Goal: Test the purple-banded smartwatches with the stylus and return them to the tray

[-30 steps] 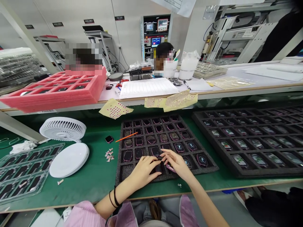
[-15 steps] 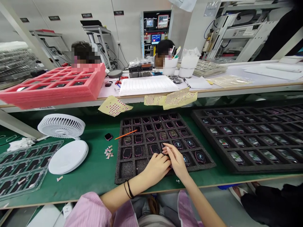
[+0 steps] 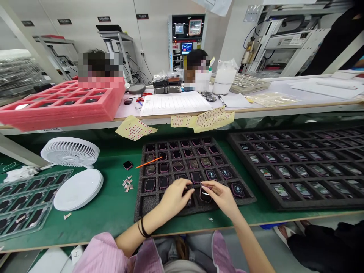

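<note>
Where the right hand (image 3: pixel 223 195) touches a rounded watch (image 3: pixel 205 195), foam (image 3: pixel 146 206) looks grainy.

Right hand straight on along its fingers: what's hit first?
Likely the left hand, facing the right hand over the black foam grid tray; depth between them is unclear.

A white block (image 3: pixel 77 254) bears what looks like an "H"; the wall signs (image 3: pixel 104 19) are illegible.

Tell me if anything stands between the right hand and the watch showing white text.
Nothing visible does: the right hand is right at the watch. The left hand, over the foam tray, is on the watch's other side, not between.
</note>
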The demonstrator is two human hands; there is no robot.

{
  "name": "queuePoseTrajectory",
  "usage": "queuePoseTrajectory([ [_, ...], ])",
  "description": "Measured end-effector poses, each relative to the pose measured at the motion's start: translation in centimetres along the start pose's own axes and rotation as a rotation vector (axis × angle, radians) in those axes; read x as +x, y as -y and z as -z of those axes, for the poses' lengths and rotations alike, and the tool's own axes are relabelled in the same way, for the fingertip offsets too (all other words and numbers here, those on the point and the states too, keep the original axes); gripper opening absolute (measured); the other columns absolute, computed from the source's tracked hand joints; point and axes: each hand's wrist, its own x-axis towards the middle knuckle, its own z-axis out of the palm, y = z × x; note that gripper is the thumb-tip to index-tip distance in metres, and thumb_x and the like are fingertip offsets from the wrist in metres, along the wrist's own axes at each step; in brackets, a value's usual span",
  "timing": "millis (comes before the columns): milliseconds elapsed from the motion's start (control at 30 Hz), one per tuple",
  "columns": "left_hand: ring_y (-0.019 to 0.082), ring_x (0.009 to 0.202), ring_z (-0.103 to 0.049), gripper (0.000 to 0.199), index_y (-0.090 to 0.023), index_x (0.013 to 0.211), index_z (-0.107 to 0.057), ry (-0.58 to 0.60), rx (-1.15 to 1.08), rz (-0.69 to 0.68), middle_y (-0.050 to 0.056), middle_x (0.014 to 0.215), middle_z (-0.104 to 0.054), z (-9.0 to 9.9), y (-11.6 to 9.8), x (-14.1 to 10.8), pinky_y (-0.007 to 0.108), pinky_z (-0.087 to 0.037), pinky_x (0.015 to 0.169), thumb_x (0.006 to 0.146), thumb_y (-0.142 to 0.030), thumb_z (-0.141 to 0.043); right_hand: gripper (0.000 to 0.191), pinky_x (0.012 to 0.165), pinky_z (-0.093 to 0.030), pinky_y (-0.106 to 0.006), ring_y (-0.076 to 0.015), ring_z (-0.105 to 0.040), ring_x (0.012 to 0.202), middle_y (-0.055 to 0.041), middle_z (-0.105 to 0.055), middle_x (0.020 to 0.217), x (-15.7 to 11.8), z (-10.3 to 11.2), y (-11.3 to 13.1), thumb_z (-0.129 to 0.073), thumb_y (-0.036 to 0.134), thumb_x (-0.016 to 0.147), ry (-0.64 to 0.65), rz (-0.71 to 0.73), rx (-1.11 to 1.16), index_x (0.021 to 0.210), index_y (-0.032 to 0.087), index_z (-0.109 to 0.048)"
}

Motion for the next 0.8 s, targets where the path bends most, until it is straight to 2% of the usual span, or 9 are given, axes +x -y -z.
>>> queuePoseTrajectory([
  [67, 0.022, 0.093, -0.063, 0.016, -0.018, 0.103, -0.060, -0.115, 0.175, -0.014, 0.007, 0.100, -0.068, 2.1, 1.6, 0.2, 0.038, -0.052, 0.085, 0.090, -0.022, -0.052, 0.019, 0.074, -0.055, -0.036, -0.0220, -0.067, 0.079, -0.0052, -0.074, 0.089, 0.3, 0.0, 0.1, -0.070, 0.034, 0.077, 0.027, 0.040, -0.121, 0.092, 0.023, -0.075],
  [133, 0.023, 0.098, -0.061, 0.016, -0.020, 0.102, -0.060, -0.174, 0.342, 0.013, 0.007, 0.102, -0.066, 4.3, 3.8, 0.8, 0.039, -0.049, 0.088, 0.091, -0.020, -0.048, 0.017, 0.069, -0.053, -0.034, -0.0209, -0.065, 0.073, -0.0041, -0.073, 0.084, 0.5, -0.1, 0.3, -0.069, 0.033, 0.078, 0.073, 0.069, -0.235, 0.091, 0.024, -0.075],
  [267, 0.027, 0.102, -0.056, 0.018, -0.017, 0.101, -0.060, -0.195, 0.595, 0.211, 0.011, 0.107, -0.063, 7.6, 8.0, 2.2, 0.040, -0.046, 0.086, 0.092, -0.017, -0.045, 0.015, 0.064, -0.050, -0.032, -0.0201, -0.062, 0.067, -0.0021, -0.072, 0.076, 0.5, -0.2, 0.7, -0.066, 0.033, 0.080, 0.183, 0.068, -0.335, 0.088, 0.025, -0.076],
  [400, 0.028, 0.099, -0.055, 0.015, -0.016, 0.093, -0.061, -0.176, 0.615, 0.243, 0.012, 0.100, -0.062, 8.1, 10.7, 3.5, 0.039, -0.045, 0.080, 0.091, -0.016, -0.046, 0.017, 0.075, -0.050, -0.036, -0.0235, -0.066, 0.078, -0.0029, -0.074, 0.086, 0.7, 0.0, 1.3, -0.063, 0.034, 0.083, 0.259, 0.078, -0.375, 0.094, 0.027, -0.074],
  [500, 0.028, 0.097, -0.056, 0.014, -0.016, 0.086, -0.059, -0.175, 0.577, 0.220, 0.012, 0.095, -0.063, 7.9, 11.4, 4.1, 0.039, -0.045, 0.080, 0.091, -0.016, -0.047, 0.019, 0.088, -0.044, -0.043, -0.0267, -0.065, 0.091, -0.0047, -0.073, 0.095, 1.1, -0.8, 2.7, -0.064, 0.032, 0.083, 0.100, 0.247, -0.444, 0.099, 0.028, -0.072],
  [567, 0.028, 0.096, -0.057, 0.013, -0.015, 0.086, -0.057, -0.196, 0.538, 0.213, 0.012, 0.094, -0.063, 8.1, 11.3, 4.0, 0.039, -0.045, 0.080, 0.092, -0.016, -0.046, 0.017, 0.087, -0.042, -0.042, -0.0251, -0.064, 0.090, -0.0059, -0.072, 0.094, 1.5, -2.6, 4.0, -0.060, 0.030, 0.086, 0.042, 0.363, -0.491, 0.100, 0.026, -0.070],
  [667, 0.024, 0.090, -0.060, 0.014, -0.015, 0.093, -0.054, -0.254, 0.464, 0.219, 0.010, 0.093, -0.064, 9.1, 10.5, 2.6, 0.035, -0.046, 0.079, 0.095, -0.018, -0.040, 0.017, 0.078, -0.044, -0.036, -0.0208, -0.062, 0.081, -0.0058, -0.068, 0.086, 2.3, -7.3, 5.6, -0.051, 0.025, 0.092, 0.198, 0.449, -0.575, 0.097, 0.021, -0.067],
  [733, 0.020, 0.087, -0.061, 0.016, -0.016, 0.099, -0.051, -0.292, 0.415, 0.220, 0.008, 0.093, -0.064, 9.8, 9.7, 1.0, 0.030, -0.047, 0.077, 0.097, -0.020, -0.035, 0.015, 0.077, -0.044, -0.036, -0.0216, -0.061, 0.084, -0.0065, -0.067, 0.088, 2.7, -11.0, 5.9, -0.052, 0.022, 0.091, 0.304, 0.470, -0.681, 0.094, 0.018, -0.066],
  [800, 0.017, 0.084, -0.062, 0.019, -0.017, 0.102, -0.049, -0.342, 0.322, 0.217, 0.006, 0.093, -0.064, 10.4, 9.1, -1.2, 0.027, -0.047, 0.074, 0.098, -0.023, -0.032, 0.014, 0.078, -0.044, -0.038, -0.0240, -0.060, 0.088, -0.0088, -0.067, 0.091, 3.2, -14.3, 5.8, -0.052, 0.021, 0.091, 0.346, 0.467, -0.828, 0.093, 0.016, -0.066],
])
